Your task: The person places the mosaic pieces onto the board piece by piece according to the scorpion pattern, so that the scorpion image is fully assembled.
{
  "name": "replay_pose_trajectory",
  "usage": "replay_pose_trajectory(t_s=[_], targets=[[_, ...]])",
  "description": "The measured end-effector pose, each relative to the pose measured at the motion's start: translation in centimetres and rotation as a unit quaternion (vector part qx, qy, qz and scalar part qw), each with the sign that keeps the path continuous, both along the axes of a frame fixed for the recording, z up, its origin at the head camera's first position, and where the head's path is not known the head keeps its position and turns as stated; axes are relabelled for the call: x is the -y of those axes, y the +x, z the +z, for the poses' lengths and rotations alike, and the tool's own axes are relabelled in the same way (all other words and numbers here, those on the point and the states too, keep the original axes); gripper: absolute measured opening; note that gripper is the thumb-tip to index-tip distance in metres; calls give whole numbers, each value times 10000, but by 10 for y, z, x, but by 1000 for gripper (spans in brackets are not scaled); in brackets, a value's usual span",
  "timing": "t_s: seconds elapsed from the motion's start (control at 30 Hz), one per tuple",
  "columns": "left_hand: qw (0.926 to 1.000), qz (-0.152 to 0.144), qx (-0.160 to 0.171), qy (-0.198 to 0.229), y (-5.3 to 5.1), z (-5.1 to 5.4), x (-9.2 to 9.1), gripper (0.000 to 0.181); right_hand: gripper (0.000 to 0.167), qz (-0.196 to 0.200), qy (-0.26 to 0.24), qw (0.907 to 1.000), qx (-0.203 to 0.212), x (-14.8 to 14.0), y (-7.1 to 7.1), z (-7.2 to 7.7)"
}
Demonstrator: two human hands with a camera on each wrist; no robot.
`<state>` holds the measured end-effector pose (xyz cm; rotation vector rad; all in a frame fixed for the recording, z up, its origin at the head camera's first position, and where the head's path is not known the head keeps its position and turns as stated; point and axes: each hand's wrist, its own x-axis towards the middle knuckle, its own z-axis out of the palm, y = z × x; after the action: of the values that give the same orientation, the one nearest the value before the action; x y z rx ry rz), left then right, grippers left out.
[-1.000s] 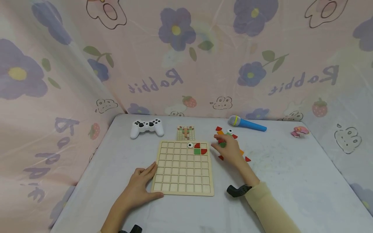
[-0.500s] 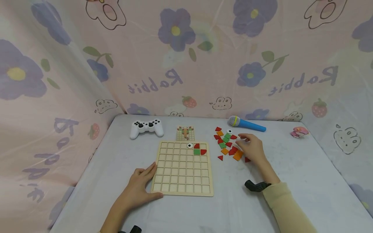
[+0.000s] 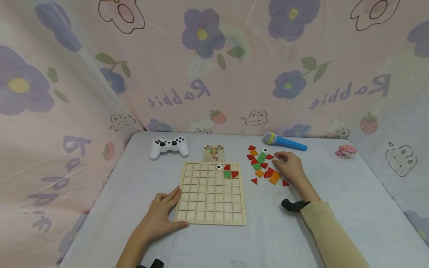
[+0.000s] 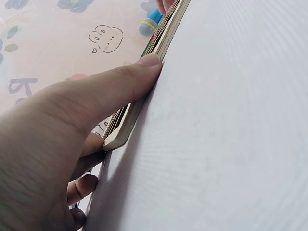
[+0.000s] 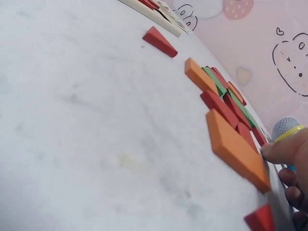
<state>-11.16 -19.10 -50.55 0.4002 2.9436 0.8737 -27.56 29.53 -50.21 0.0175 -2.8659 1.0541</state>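
Two hands: the right hand (image 3: 289, 166), thumb and forefinger slightly parted, just right of scattered flat red, green and orange pieces (image 3: 264, 165), contact unclear; farther left, a square pale wooden grid board (image 3: 209, 197), its near-left corner inside the spread left hand (image 3: 161, 216).

The pale-wood grid board (image 3: 210, 197) bears red, green and black-on-white pieces (image 3: 227, 174) between one and two o'clock. At two: red, green and orange loose tiles (image 3: 274, 178), a blue, yellow-banded microphone (image 3: 289, 143). White bench (image 3: 335, 186); pink backdrop (image 3: 241, 100), purple flowers (image 3: 203, 34).
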Motion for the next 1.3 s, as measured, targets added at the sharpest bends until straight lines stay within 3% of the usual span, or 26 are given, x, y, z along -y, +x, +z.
replay_pose_trajectory(t_s=[0.13,0.33,0.77,1.3], targets=[[10000,-24,-11,-5,0,-1,0,110,43,211,112,9995,189,2,-7,1],[10000,-43,-15,-23,-1,-1,0,110,37,467,266,9985,140,4,-12,2],[10000,-10,39,-32,0,1,-1,110,35,428,296,9985,178,6,-12,1],[10000,-26,46,-12,-1,-2,0,111,35,776,446,9958,205,11,-12,6]])
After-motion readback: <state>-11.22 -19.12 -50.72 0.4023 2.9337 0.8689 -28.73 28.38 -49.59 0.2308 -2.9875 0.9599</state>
